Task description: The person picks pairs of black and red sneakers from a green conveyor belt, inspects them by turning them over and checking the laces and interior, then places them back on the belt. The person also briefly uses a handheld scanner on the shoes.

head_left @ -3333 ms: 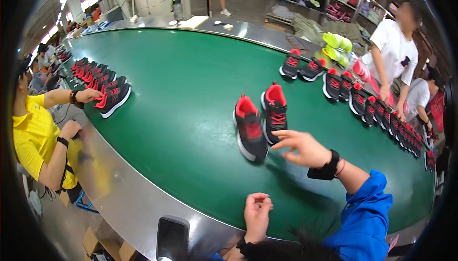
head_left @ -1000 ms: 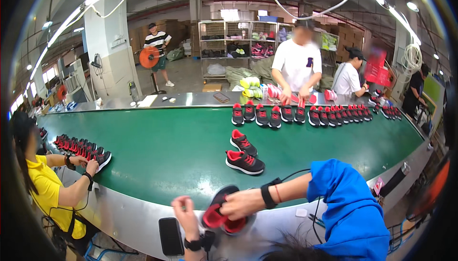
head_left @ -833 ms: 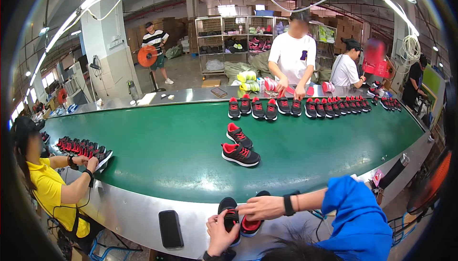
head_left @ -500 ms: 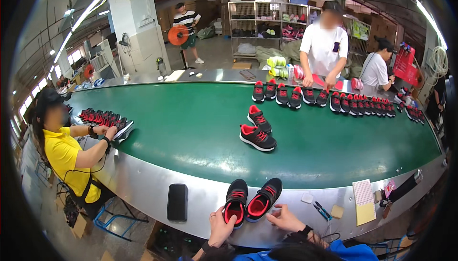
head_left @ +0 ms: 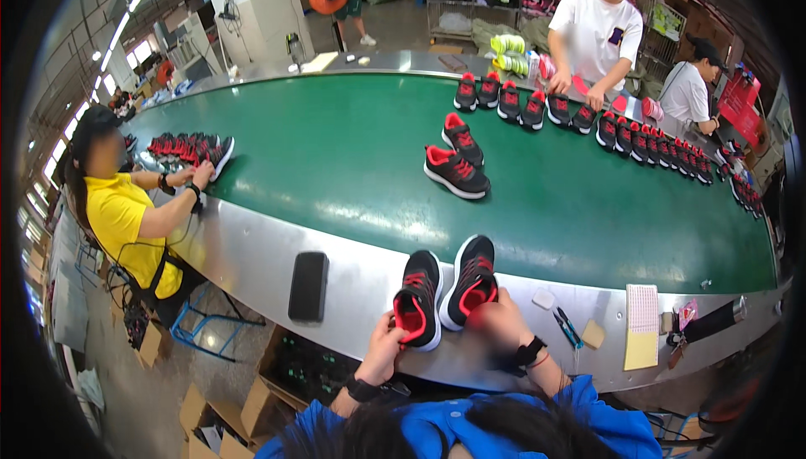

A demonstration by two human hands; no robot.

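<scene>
A pair of black sneakers with red lining stands before me at the metal ledge, toes pointing to the green belt. My left hand [head_left: 383, 348] grips the heel of the left sneaker [head_left: 417, 298], its fingers at the collar. At the heel of the right sneaker [head_left: 470, 279] is my right hand [head_left: 505, 325], partly blurred, with its fingers closed on the red-lined collar. Farther out on the belt [head_left: 336, 165], two matching sneakers [head_left: 457, 172] sit close together.
A black phone [head_left: 308, 287] lies left of the pair. To the right are blue-handled snippers [head_left: 568, 328], a tan block [head_left: 594, 334] and a paper pad [head_left: 641, 325]. A co-worker in yellow [head_left: 122, 211] handles a shoe at left; another in white [head_left: 598, 35] works by a row of sneakers [head_left: 655, 144].
My right hand has gone from beside the right sneaker to its heel and closed on it. My left hand still holds the left sneaker. The whole view has shifted downward.
</scene>
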